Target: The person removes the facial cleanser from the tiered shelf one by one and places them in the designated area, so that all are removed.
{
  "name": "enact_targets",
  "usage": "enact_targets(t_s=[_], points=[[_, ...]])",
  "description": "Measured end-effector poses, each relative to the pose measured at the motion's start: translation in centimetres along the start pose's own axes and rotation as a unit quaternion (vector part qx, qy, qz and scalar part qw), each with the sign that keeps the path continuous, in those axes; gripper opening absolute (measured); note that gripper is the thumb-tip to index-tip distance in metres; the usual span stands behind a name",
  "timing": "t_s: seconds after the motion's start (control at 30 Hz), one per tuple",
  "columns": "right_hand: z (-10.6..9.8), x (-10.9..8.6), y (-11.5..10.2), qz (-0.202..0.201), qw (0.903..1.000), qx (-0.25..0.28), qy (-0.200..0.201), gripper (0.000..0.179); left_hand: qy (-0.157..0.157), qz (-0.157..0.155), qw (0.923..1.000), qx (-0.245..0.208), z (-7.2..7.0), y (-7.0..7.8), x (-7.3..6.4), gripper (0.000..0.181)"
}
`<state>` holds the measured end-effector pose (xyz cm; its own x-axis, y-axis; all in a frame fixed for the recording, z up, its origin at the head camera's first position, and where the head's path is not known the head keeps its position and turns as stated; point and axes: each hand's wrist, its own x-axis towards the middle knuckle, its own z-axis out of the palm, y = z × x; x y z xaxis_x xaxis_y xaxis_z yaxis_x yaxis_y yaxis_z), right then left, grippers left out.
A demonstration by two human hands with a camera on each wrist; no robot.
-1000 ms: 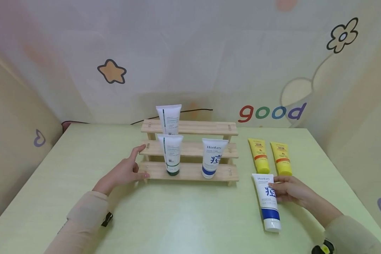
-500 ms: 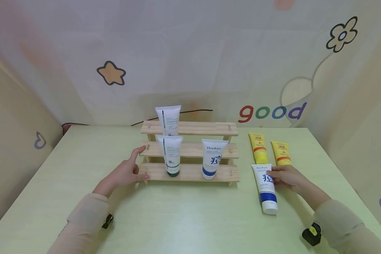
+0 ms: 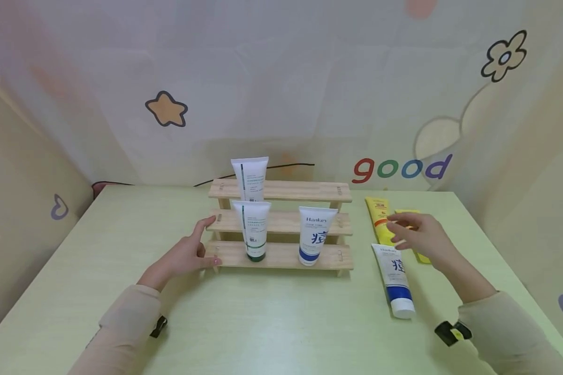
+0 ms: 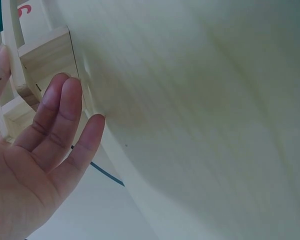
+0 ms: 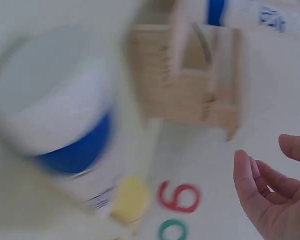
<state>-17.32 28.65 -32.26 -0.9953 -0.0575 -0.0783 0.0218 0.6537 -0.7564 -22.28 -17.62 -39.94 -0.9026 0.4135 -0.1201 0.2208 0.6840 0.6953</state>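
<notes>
Taking the three-tier pale wooden rack as the clock's centre, the light green worktop spreads broadly toward 6 and 9 o'clock. Its back edge meets the patterned cloth wall just behind the rack at 12, and its right edge slants past the tubes at 3.

The white plastic tube with a blue band and white cap lies near 4 o'clock, lettering up, cap toward 5. Above two bright yellow tubes at 3 hangs the right hand, fingers loosely bent, thumb apart, holding nothing. At 9 the left hand rests thumb and forefinger on the rack's lower boards.

The left wrist view reveals three extended fingers; the right wrist view shows the white tube's cap, blurred.
</notes>
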Motion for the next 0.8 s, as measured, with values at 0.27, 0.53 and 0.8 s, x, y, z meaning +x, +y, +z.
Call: enact_targets(t_s=[0.27, 0.53, 0.8], points=[[1.6, 4.7, -6.9, -0.1, 0.9916, 0.074, -0.035, 0.047, 0.003, 0.015, 0.9999, -0.006, -0.1, -0.1, -0.2, 0.094], [4.2, 8.7, -11.2, -0.14, 0.9736, 0.137, -0.117, 0.05, 0.006, 0.005, 1.0, -0.006, 0.2, 0.1, -0.2, 0.094], [6.9, 11.6, -14.5, -0.183, 0.9522, 0.12, -0.213, 0.055, 0.012, -0.016, 0.9998, -0.007, 0.1, -0.1, -0.2, 0.095]])
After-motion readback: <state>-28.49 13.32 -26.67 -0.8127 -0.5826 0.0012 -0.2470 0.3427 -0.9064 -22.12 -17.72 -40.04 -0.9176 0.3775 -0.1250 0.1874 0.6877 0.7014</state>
